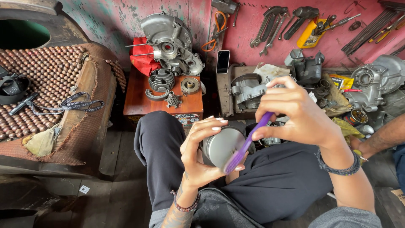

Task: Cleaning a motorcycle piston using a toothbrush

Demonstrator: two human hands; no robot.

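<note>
My left hand (201,153) is wrapped around a round grey metal piston (222,145), holding it above my lap. My right hand (297,113) grips a purple toothbrush (246,145) by its handle. The brush head rests against the lower edge of the piston's flat face. My knees in dark trousers lie beneath both hands. Part of the piston's side is hidden by my left fingers.
A small orange wooden table (141,99) holds an engine casing (171,44), a finned cylinder (161,79) and small parts. A second engine block (247,90) lies ahead. Wrenches (270,27) hang on the red wall. A beaded seat (46,84) is left. Another person's arm (386,137) is right.
</note>
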